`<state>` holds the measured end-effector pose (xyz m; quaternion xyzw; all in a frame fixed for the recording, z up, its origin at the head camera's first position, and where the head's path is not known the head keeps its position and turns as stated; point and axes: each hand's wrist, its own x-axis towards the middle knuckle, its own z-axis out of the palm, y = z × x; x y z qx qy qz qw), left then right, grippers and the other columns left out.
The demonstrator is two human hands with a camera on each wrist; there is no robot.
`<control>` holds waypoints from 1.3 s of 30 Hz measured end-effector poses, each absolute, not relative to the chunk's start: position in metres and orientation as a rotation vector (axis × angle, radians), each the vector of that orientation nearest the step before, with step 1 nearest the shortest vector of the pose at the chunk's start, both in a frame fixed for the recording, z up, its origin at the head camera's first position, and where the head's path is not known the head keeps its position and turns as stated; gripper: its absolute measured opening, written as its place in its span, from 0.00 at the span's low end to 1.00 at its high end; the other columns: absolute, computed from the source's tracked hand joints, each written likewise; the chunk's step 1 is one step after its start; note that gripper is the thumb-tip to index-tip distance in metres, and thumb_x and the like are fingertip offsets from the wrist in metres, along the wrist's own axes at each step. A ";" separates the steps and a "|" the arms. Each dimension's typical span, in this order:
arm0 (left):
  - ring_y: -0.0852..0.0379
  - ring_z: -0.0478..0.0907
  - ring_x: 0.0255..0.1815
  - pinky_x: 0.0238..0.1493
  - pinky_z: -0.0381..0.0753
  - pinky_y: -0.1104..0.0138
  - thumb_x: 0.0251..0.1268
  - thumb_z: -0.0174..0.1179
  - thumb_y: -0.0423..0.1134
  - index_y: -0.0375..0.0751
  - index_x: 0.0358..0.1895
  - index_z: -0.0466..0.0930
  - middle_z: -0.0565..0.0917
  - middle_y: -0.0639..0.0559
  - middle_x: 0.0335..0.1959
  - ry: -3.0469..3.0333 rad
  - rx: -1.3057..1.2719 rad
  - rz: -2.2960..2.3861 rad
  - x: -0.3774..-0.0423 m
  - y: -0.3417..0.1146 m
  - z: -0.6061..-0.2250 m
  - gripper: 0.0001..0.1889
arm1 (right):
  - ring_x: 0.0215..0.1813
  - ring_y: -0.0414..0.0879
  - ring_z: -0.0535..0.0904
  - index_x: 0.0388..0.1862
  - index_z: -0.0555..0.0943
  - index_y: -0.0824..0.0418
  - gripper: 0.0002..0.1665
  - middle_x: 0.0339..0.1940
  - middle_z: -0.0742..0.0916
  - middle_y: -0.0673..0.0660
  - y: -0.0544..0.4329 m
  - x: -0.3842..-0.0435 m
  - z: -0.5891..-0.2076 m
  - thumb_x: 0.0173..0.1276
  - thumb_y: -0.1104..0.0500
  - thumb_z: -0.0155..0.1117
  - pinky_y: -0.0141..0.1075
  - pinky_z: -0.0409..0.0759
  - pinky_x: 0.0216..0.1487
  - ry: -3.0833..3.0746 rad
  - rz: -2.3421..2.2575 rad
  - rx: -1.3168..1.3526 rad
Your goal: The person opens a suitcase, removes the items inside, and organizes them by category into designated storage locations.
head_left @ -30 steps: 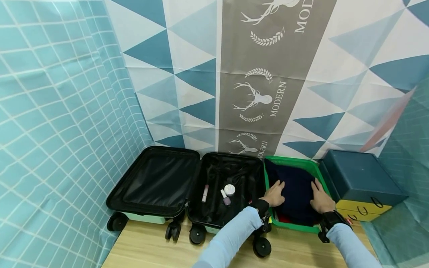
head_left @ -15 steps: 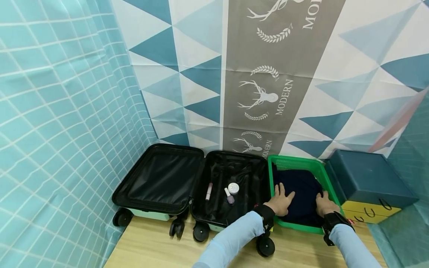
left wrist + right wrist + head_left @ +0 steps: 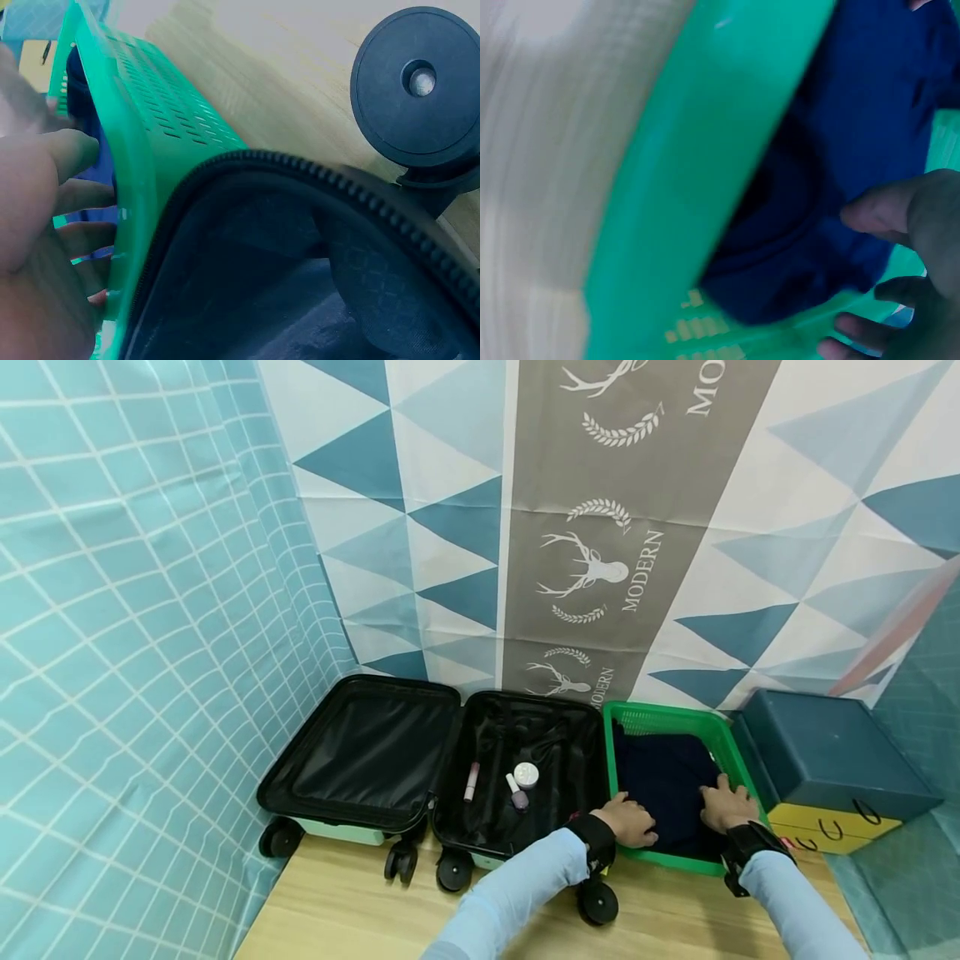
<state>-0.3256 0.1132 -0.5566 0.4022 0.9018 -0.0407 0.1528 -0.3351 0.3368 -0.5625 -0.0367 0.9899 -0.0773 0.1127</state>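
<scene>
A navy folded garment (image 3: 667,777) lies in a green plastic basket (image 3: 750,785). My left hand (image 3: 628,821) is at the basket's near left, over the garment's edge. In the left wrist view its spread fingers (image 3: 79,196) reach inside the rim, beside the navy cloth. My right hand (image 3: 727,804) rests on the garment's right side, fingers slightly bent. In the right wrist view its thumb (image 3: 877,212) lies over the cloth and the other fingers stand apart, pinching nothing.
Left of the basket lies an open black-lined suitcase (image 3: 375,760). It holds a pink tube (image 3: 472,781), a white round jar (image 3: 527,775) and a nail polish bottle (image 3: 517,795). A dark blue box (image 3: 832,735) with yellow drawers (image 3: 832,827) stands right. Suitcase wheels (image 3: 597,903) jut toward me.
The garment's far left part, earlier up near the basket's rim, now sits lower inside. My left hand has drawn nearer to me along the basket's left side. The head view has shifted slightly.
</scene>
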 end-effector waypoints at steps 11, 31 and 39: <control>0.73 0.55 0.72 0.73 0.39 0.70 0.70 0.45 0.69 0.69 0.71 0.67 0.65 0.71 0.71 2.459 1.143 -0.298 -0.316 0.119 -0.560 0.30 | 0.61 0.90 0.54 0.75 0.62 0.63 0.31 0.73 0.59 0.78 0.295 -0.350 -0.580 0.76 0.59 0.53 0.76 0.60 0.51 2.809 -0.364 -0.323; 0.76 0.64 0.66 0.72 0.39 0.72 0.67 0.50 0.70 0.70 0.69 0.70 0.71 0.75 0.65 2.492 1.074 -0.243 -0.324 0.107 -0.558 0.29 | 0.68 0.82 0.53 0.72 0.58 0.78 0.35 0.67 0.58 0.88 0.332 -0.335 -0.582 0.75 0.60 0.55 0.69 0.45 0.66 2.763 -0.441 -0.294; 0.74 0.64 0.67 0.72 0.39 0.72 0.67 0.47 0.72 0.69 0.70 0.70 0.70 0.73 0.66 2.482 1.141 -0.255 -0.322 0.108 -0.559 0.30 | 0.66 0.82 0.58 0.65 0.65 0.81 0.29 0.64 0.62 0.89 0.332 -0.324 -0.582 0.75 0.61 0.54 0.69 0.51 0.65 2.768 -0.371 -0.323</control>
